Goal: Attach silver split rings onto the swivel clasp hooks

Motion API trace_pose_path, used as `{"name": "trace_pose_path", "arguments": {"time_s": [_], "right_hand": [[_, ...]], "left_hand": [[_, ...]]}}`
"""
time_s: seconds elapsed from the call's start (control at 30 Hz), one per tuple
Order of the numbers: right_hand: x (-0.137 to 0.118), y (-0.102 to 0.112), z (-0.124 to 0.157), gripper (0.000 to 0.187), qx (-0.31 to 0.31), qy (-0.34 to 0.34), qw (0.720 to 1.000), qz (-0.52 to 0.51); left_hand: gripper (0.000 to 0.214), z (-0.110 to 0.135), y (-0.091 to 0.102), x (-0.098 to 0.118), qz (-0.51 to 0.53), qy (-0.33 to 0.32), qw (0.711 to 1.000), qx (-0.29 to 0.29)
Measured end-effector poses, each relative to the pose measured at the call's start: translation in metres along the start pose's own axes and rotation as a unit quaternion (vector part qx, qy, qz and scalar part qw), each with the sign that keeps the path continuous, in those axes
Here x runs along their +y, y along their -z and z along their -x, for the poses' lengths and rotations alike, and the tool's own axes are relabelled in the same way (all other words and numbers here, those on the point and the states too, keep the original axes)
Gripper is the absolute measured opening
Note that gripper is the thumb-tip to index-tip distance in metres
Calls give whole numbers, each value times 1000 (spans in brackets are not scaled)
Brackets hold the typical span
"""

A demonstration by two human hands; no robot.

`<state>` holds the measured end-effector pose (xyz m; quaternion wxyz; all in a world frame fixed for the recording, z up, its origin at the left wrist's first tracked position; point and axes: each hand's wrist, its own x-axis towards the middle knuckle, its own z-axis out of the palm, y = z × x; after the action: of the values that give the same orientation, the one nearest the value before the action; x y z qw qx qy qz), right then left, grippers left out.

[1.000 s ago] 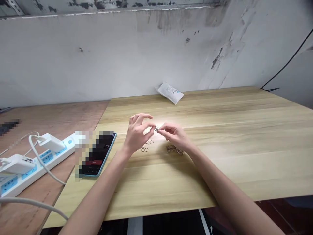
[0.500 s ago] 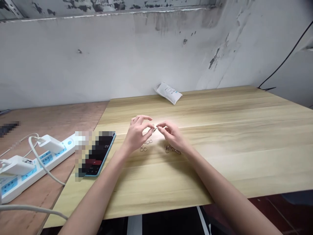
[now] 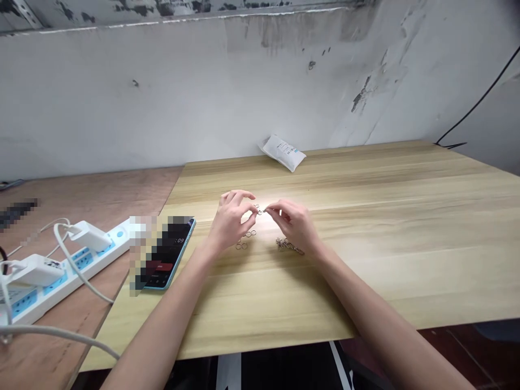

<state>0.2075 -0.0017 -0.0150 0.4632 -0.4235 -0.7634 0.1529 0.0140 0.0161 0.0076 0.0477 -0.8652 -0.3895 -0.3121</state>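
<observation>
Above the middle of the table, my left hand (image 3: 232,221) pinches a small shiny metal piece (image 3: 260,212) between thumb and index finger, its other fingers raised. My right hand (image 3: 293,221) meets it from the other side, thumb and index finger closed on the piece's right end; whether this is one part or two joined is too small to tell. Several thin metal rings (image 3: 241,246) lie below my left hand. Beneath my right hand is a small pile of metal clasps (image 3: 289,246), partly overlapping one another.
A white packet (image 3: 284,153) lies at the table's back edge by the wall. Left of my left forearm, a phone (image 3: 169,257) rests on the wooden table (image 3: 406,233). Farther left is a white power strip (image 3: 73,273) with plugged-in chargers and loose cables.
My right fingertips have closed the small gap and now grip the metal piece at my left fingertips. The whole view has shifted slightly.
</observation>
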Motion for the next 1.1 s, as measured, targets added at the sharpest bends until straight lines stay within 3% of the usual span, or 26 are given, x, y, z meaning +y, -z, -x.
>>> {"name": "trace_pose_path", "arguments": {"time_s": [0.17, 0.33, 0.4, 0.6, 0.73, 0.87, 1.0, 1.1], "right_hand": [[-8, -12, 5, 23, -81, 77, 993, 23], [16, 6, -2, 19, -72, -1, 996, 53], [24, 19, -2, 18, -106, -24, 992, 58], [29, 45, 12, 20, -165, -54, 983, 59], [31, 51, 19, 22, -125, -74, 989, 42], [31, 52, 19, 21, -108, -90, 989, 47], [32, 52, 18, 19, -98, -95, 989, 60], [33, 52, 18, 19, -81, -91, 991, 61]], "left_hand": [[11, 4, 0, -15, -31, 4, 998, -56], [10, 10, 17, -35, -17, 15, 984, -179], [10, 13, 22, -37, -2, 21, 979, -202], [15, 5, 12, -39, 28, 55, 984, -165], [19, -16, -11, -46, -14, 68, 987, -143], [19, -36, -29, -47, -66, -4, 982, -175], [19, -44, -31, -47, -70, -41, 978, -195], [16, -41, -25, -43, -54, -16, 984, -168]]}}
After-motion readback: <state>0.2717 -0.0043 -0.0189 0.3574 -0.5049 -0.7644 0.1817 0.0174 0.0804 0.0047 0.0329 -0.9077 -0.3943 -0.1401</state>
